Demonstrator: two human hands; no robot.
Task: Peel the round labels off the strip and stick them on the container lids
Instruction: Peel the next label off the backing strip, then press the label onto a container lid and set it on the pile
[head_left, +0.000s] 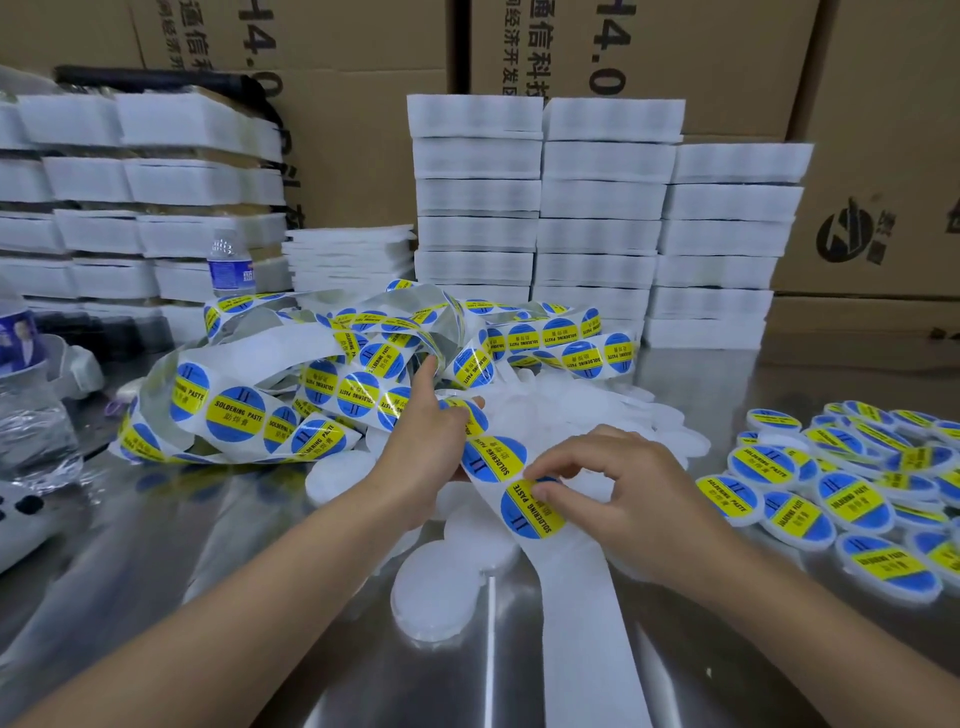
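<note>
Left hand (426, 457) grips the strip (576, 623) just beyond my right fingertips. Its fingers are curled round the strip, with the index finger sticking out straight.

Right hand (613, 493): thumb and forefinger curled, pinching at the top edge of the nearest label (530, 512); other fingers loosely bent above it. I cannot tell whether the edge has lifted off the backing.

Bare backing trails from under my right hand toward me. Bare lids (447, 587) lie under and beyond both hands. Labelled lids (831, 499) are piled to the right of my right hand on the table (156, 545).

Step in hand, as I judge it: starting the peel.
- Pull the strip taut with the left.
- Bend the backing away under the edge so the label lifts itself.
- Draw it off low and slow, touching only the rim, so the glue stays clean and the film does not curl.
</note>
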